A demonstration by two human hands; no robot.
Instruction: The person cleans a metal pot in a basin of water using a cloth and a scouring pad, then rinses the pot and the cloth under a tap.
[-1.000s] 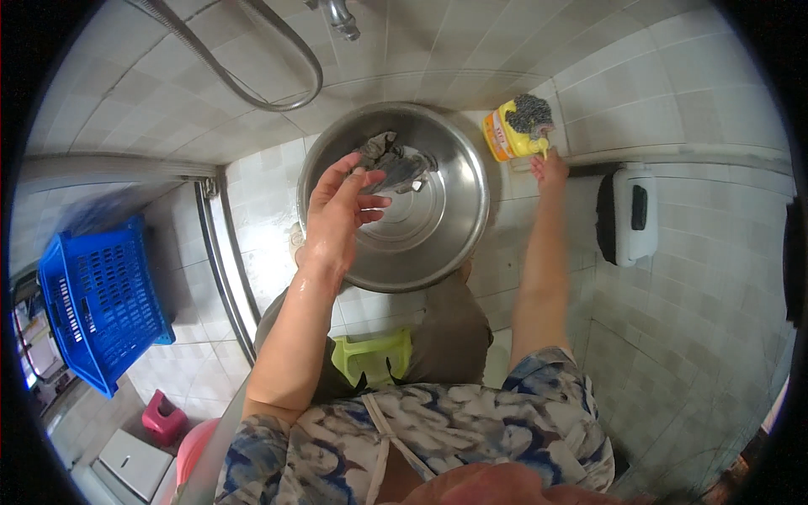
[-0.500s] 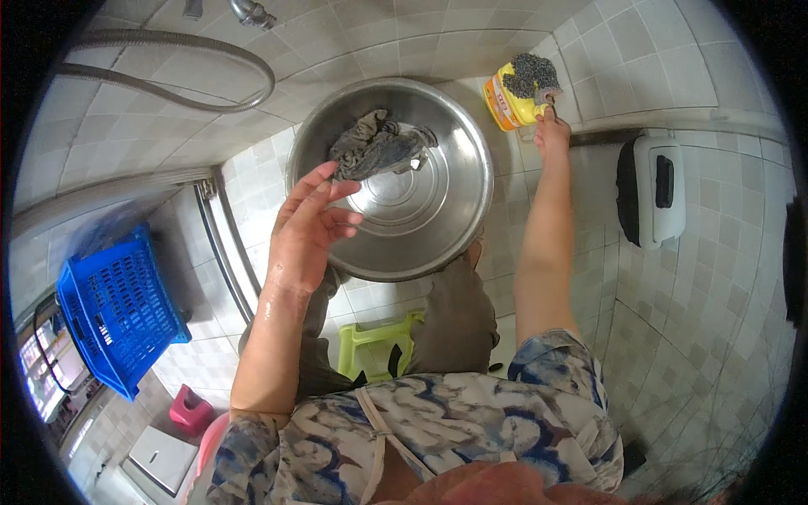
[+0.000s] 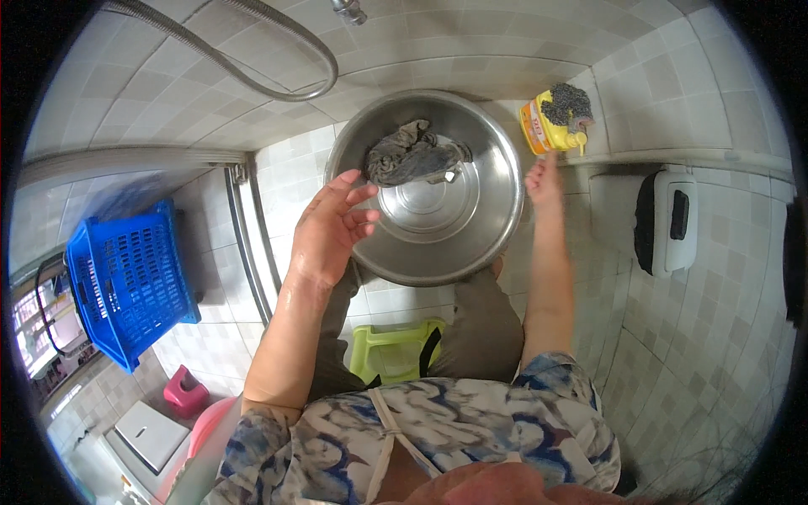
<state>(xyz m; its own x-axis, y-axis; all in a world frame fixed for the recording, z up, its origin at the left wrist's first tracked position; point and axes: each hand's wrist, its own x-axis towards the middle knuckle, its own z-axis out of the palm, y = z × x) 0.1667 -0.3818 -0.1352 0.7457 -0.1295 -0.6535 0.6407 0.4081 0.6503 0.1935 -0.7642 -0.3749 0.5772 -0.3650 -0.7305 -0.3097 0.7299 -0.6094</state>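
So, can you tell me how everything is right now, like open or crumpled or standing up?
Left hand: open, fingers parted, nothing held
Right hand: fingers partly curled near the bottle; touch unclear
Dark cloth: crumpled, in the basin
Metal basin: open side up
Yellow bottle: standing
Grey scrubber: bunched, atop the bottle
Hose: looped
Tap: no stream showing

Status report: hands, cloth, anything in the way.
Left hand open, empty, left side of metal basin. Right hand beside yellow bottle, contact unclear. Grey cloth inside basin. Dark scrubber partly covers bottle.
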